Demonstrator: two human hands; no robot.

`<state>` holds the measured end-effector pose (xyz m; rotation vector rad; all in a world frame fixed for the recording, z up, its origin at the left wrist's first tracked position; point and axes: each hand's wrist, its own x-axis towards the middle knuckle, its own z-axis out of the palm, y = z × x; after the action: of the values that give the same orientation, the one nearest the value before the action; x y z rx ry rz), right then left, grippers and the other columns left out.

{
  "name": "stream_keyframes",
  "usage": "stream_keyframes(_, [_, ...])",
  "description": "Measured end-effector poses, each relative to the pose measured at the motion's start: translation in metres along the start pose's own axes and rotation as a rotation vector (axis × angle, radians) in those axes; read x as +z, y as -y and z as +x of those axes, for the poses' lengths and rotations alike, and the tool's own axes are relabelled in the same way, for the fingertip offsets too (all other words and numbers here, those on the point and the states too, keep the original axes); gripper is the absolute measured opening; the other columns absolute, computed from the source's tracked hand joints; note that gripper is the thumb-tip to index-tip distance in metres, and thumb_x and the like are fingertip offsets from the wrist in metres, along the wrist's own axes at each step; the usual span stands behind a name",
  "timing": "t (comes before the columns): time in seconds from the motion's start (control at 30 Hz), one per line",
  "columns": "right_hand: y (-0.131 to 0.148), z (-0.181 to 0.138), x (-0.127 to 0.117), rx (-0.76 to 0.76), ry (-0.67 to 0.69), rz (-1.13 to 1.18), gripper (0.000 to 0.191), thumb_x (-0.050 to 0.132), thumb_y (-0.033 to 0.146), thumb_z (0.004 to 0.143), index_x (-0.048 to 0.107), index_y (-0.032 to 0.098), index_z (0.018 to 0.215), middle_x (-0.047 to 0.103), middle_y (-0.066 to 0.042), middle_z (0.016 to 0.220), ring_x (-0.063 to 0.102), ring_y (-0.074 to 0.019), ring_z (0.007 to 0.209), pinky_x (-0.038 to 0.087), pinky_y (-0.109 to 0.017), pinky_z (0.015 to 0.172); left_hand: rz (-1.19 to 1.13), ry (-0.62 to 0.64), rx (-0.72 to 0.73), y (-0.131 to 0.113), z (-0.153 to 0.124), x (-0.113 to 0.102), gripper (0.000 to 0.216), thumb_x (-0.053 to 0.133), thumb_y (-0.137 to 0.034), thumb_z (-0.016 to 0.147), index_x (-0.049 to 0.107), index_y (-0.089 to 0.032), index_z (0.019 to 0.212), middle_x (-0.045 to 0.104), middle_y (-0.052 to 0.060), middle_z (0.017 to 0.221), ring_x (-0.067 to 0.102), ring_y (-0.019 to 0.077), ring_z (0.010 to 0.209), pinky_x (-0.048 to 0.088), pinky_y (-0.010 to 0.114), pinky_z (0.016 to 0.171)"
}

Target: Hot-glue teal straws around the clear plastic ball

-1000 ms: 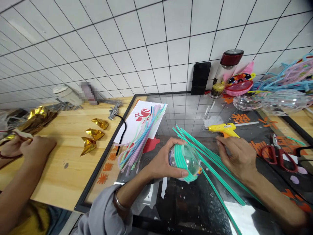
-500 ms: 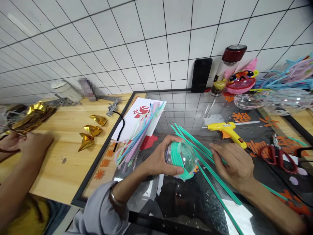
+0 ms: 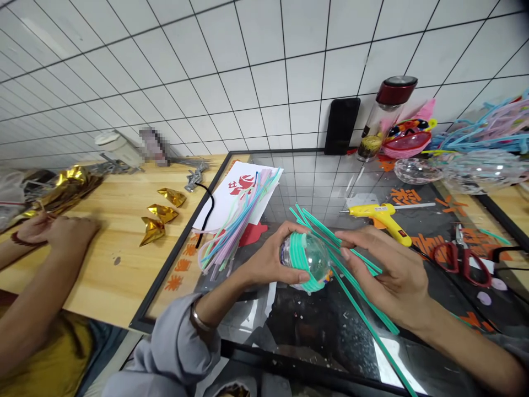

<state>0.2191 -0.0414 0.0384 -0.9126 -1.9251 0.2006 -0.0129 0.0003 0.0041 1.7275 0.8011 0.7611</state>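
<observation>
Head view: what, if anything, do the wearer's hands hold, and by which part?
The left hand holds a clear rounded plastic vessel by its green-banded side. The right hand is at thin green strips; whether it grips any is unclear.

At the far side, by the tiled wall (image 3: 264, 71), a black phone (image 3: 342, 127) stands just left of a clear bottle (image 3: 380, 118) with a dark red lid. On the left, three folded gold pieces (image 3: 163, 213) lie on the wooden counter (image 3: 107, 275), with a white container (image 3: 118, 146) farther back. Heaped gold foil (image 3: 73, 179) lies farther left; two pale purple discs (image 3: 484, 298) lie at the right.
</observation>
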Motion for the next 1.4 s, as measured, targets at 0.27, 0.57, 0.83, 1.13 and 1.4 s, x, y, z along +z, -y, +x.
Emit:
stream_keyframes(0.27, [0.025, 0.029, 0.01, -0.238, 0.111, -0.083, 0.028, 0.059, 0.015, 0.089, 0.061, 0.016, 0.118, 0.068, -0.01, 0.094, 0.063, -0.0195, 0.082, 0.051, -0.034, 0.067, 0.024, -0.01, 0.018, -0.007, 0.002, 0.003, 0.062, 0.082, -0.035, 0.064, 0.051, -0.019, 0.115, 0.061, 0.006, 0.113, 0.058, 0.0256, 0.107, 0.047, 0.04, 0.096])
stream_keyframes(0.57, [0.01, 0.024, 0.015, -0.173, 0.087, -0.004, 0.018, 0.056, 0.004, 0.089, 0.066, 0.015, 0.1, 0.071, -0.005, 0.085, 0.065, -0.0151, 0.077, 0.053, -0.029, 0.07, -0.031, -0.011, -0.026, -0.003, 0.001, 0.003, 0.071, 0.086, -0.04, 0.058, 0.05, -0.021, 0.116, 0.06, 0.006, 0.117, 0.056, 0.0279, 0.114, 0.045, 0.042, 0.099])
stream_keyframes(0.83, [0.004, 0.016, 0.01, -0.088, 0.106, 0.083, 0.027, 0.052, 0.003, 0.09, 0.066, 0.02, 0.107, 0.07, -0.006, 0.099, 0.068, -0.0143, 0.089, 0.057, -0.026, 0.075, -0.004, -0.018, -0.03, -0.006, 0.002, 0.003, 0.07, 0.086, -0.039, 0.057, 0.051, -0.021, 0.115, 0.058, 0.006, 0.116, 0.054, 0.0263, 0.109, 0.044, 0.038, 0.094])
stream_keyframes(1.13, [0.007, 0.024, 0.014, -0.119, 0.173, 0.072, 0.031, 0.061, 0.012, 0.09, 0.061, 0.016, 0.12, 0.065, -0.008, 0.098, 0.062, -0.0163, 0.089, 0.054, -0.03, 0.075, -0.016, -0.016, -0.01, -0.003, 0.001, 0.004, 0.068, 0.086, -0.04, 0.059, 0.052, -0.02, 0.115, 0.059, 0.005, 0.111, 0.056, 0.0241, 0.103, 0.046, 0.037, 0.091])
stream_keyframes(1.4, [0.005, 0.024, 0.011, -0.128, 0.17, 0.094, 0.019, 0.055, 0.005, 0.087, 0.063, 0.018, 0.098, 0.065, -0.005, 0.086, 0.063, -0.015, 0.078, 0.053, -0.029, 0.07, -0.013, -0.012, -0.05, -0.006, 0.001, 0.004, 0.072, 0.087, -0.038, 0.056, 0.051, -0.021, 0.116, 0.058, 0.007, 0.117, 0.055, 0.028, 0.113, 0.044, 0.041, 0.099])
